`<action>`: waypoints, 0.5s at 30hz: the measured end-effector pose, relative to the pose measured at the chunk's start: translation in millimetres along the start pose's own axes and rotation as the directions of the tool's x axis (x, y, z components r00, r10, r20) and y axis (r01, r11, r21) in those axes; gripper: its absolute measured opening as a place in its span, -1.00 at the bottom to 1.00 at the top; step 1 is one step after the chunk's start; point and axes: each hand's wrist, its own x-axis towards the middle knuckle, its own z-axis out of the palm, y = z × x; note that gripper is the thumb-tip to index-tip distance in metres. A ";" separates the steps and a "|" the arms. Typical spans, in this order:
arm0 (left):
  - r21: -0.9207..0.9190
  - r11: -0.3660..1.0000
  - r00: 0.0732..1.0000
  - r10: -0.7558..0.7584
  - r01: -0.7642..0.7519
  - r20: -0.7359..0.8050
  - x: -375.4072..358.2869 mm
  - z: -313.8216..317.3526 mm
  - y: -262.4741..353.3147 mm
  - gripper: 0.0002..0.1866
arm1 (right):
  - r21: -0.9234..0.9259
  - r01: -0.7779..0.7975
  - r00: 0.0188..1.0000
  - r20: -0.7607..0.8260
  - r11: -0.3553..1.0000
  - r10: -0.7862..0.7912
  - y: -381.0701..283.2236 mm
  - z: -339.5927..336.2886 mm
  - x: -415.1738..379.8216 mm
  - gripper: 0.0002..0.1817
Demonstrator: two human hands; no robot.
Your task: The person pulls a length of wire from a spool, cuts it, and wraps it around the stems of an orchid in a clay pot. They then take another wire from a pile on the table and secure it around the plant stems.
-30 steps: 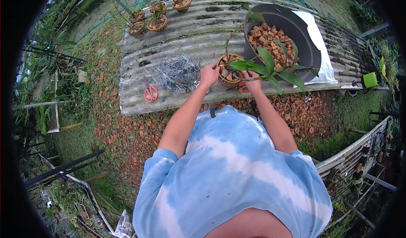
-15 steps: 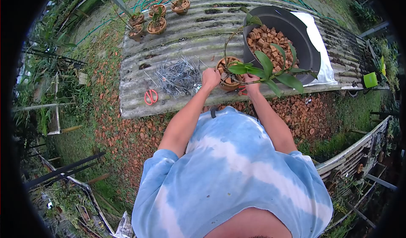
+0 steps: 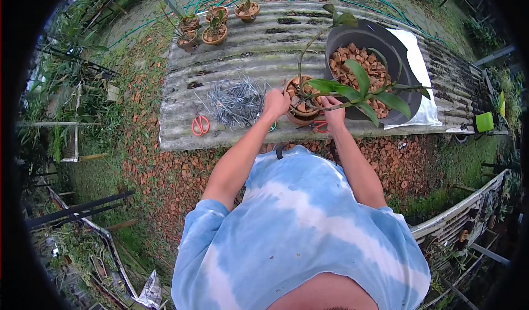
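A terracotta pot [image 3: 301, 119] stands near the front edge of the corrugated sheet, with brown chunks inside. From it an orchid [image 3: 359, 79] rises, one stem going up and a leafy stem leaning right over a large black tub [image 3: 409, 70]. My left hand [image 3: 277, 102] is closed at the pot's left rim; its fingertips are partly hidden. On the other side my right hand [image 3: 334, 114] is closed around the leaning orchid stem, close to the pot. Red-handled scissors [image 3: 200, 125] and a pile of wire pieces [image 3: 234, 102] lie left of the pot.
Brown chunks [image 3: 352, 62] fill part of the tub, which rests on a white sack [image 3: 421, 90]. Several small potted plants [image 3: 215, 33] stand at the back left of the corrugated sheet [image 3: 248, 51]. A second red-handled tool [image 3: 320, 126] lies by my right wrist. A green container [image 3: 484, 121] is far right.
My view has shifted, so the table things sit a little lower and mostly further right. My hands stay at the pot and orchid, the right one slightly turned.
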 end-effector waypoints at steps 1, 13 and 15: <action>-0.006 1.000 1.000 0.005 -0.005 -0.003 -2.0 -5.6 6.1 -0.61 | 0.012 0.003 0.999 0.045 1.000 -0.003 -3.8 -2.0 1.4 -0.63; -0.113 0.991 0.993 -0.085 0.076 -0.085 -13.5 -30.2 38.4 -0.66 | 0.028 -0.109 0.969 0.225 0.994 0.100 -62.0 -11.0 16.2 -0.59; -0.063 0.995 0.989 -0.087 0.080 -0.117 -14.8 -30.7 36.5 -0.63 | -0.008 -0.085 0.967 0.239 0.996 0.085 -63.9 -7.8 18.1 -0.58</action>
